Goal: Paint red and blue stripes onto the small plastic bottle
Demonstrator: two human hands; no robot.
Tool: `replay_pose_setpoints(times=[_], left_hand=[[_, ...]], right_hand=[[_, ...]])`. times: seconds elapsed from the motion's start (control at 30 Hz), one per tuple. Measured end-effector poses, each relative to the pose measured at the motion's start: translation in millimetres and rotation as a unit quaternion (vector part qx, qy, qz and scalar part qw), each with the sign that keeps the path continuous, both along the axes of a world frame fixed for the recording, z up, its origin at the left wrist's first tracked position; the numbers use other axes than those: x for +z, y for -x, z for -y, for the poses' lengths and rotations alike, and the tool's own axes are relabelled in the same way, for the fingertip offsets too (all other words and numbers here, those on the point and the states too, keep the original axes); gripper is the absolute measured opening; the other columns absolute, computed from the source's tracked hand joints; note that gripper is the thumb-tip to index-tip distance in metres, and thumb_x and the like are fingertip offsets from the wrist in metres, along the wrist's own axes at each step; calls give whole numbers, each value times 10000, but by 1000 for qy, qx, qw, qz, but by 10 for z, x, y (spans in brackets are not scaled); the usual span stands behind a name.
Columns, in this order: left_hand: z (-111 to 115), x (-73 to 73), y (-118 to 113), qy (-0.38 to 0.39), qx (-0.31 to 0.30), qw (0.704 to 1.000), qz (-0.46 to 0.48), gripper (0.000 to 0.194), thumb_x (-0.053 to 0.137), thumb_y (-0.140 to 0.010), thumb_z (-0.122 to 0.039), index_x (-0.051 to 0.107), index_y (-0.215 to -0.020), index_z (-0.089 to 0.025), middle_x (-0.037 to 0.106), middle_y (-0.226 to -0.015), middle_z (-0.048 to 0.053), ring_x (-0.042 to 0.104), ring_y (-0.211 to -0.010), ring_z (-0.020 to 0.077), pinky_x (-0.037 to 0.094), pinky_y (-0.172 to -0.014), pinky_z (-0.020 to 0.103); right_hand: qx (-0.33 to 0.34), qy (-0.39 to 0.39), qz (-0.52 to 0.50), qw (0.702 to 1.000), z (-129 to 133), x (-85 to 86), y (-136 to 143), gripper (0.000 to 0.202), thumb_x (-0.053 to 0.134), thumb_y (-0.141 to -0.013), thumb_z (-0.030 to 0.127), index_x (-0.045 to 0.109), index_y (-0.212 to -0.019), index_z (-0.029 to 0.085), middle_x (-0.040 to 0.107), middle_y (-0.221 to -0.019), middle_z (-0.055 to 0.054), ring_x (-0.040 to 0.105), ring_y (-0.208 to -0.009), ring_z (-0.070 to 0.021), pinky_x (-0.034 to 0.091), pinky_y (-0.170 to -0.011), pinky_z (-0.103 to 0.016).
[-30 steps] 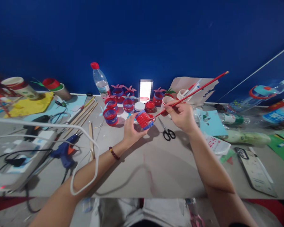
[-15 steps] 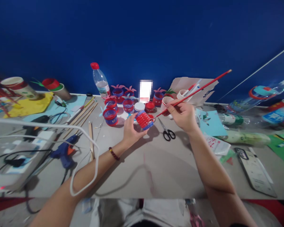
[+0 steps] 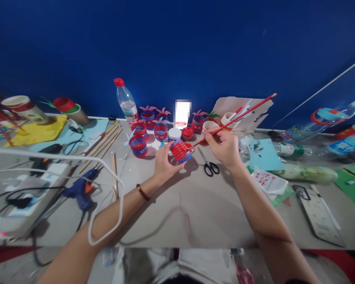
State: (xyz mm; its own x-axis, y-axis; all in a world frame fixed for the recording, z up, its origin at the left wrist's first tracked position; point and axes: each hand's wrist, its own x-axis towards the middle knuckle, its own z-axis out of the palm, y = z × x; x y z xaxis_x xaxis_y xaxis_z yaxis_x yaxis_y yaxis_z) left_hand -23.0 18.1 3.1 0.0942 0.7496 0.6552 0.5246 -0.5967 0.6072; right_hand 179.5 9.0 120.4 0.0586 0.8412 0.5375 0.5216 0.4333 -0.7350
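Observation:
Tilted on its side, a small ridged cup (image 3: 179, 151) painted red and blue is held between the thumb and fingers of my left hand (image 3: 163, 162). My right hand (image 3: 225, 146) pinches a long red paintbrush (image 3: 247, 112). Its tip reaches the cup's right side; whether it touches is too small to tell. Just behind the cup stand an open jar of red paint (image 3: 188, 133) and a white lid or jar (image 3: 174, 134). Several red-and-purple cups, such as one with an eye (image 3: 138, 146), stand to the left and behind.
Black-handled scissors (image 3: 210, 169) lie right of the cup. At left are a blue glue gun (image 3: 82, 188), a power strip (image 3: 44, 197), a white cable (image 3: 122, 193) crossing over my left forearm, and wooden sticks (image 3: 114, 173). A phone (image 3: 318, 215) and bottles lie right; a bottle (image 3: 126, 103) stands behind.
My right hand has shifted slightly left and down, and the brush's far end has swung left and lower. My left hand and the cup have barely moved.

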Motion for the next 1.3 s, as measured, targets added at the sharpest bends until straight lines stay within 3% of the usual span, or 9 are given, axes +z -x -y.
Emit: replay_pose_setpoints(times=[0.23, 0.5, 0.77, 0.97, 1.13, 1.3], left_hand=[[8, 21, -9, -13, -2, 1000, 0, 751, 820, -715, -392, 442, -1346, -239, 627, -1229, 97, 610, -1120, 282, 469, -998, 462], [4, 9, -3, -6, 1, 1000, -5, 740, 805, -725, -413, 437, -1346, -249, 624, -1212, 93, 611, -1105, 281, 467, -994, 469], [9, 6, -9, 1, 4, 1000, -2, 747, 813, -711, -398, 445, -1344, -252, 627, -1192, 90, 613, -1094, 282, 473, -977, 462], [6, 11, -15, 0, 0, 1000, -3, 752, 820, -706, -395, 444, -1341, -251, 629, -1189, 86, 614, -1086, 279, 468, -985, 461], [6, 13, -4, 0, 1, 1000, -6, 749, 817, -711, -408, 445, -1341, -250, 627, -1185, 88, 613, -1087, 281, 470, -979, 462], [10, 18, -2, 13, 0, 1000, -6, 753, 814, -712, -409, 437, -1344, -248, 624, -1186, 88, 615, -1098, 283, 472, -985, 466]], right_hand=[[0, 26, -82, 996, -29, -44, -17, 347, 692, -843, 527, 683, -817, 180, 722, -718, -61, 720, -618, -204, 627, -603, -355], [-7, 10, -17, 1000, 8, -31, 21, 341, 656, -881, 507, 681, -761, 189, 720, -694, -50, 693, -595, -178, 606, -587, -317], [-7, 1, -24, 1000, 9, -13, 26, 343, 669, -869, 506, 677, -730, 192, 724, -702, -51, 692, -590, -176, 608, -572, -316], [14, 15, -98, 995, 0, -18, 31, 375, 702, -828, 558, 669, -756, 192, 712, -674, -39, 711, -578, -189, 636, -592, -338], [-1, 15, -37, 999, 18, -3, 19, 330, 682, -862, 497, 678, -746, 188, 709, -678, -44, 694, -586, -177, 609, -571, -319], [4, 30, -84, 996, 18, -11, 7, 344, 706, -832, 523, 674, -764, 187, 712, -676, -42, 689, -572, -180, 619, -566, -333]])
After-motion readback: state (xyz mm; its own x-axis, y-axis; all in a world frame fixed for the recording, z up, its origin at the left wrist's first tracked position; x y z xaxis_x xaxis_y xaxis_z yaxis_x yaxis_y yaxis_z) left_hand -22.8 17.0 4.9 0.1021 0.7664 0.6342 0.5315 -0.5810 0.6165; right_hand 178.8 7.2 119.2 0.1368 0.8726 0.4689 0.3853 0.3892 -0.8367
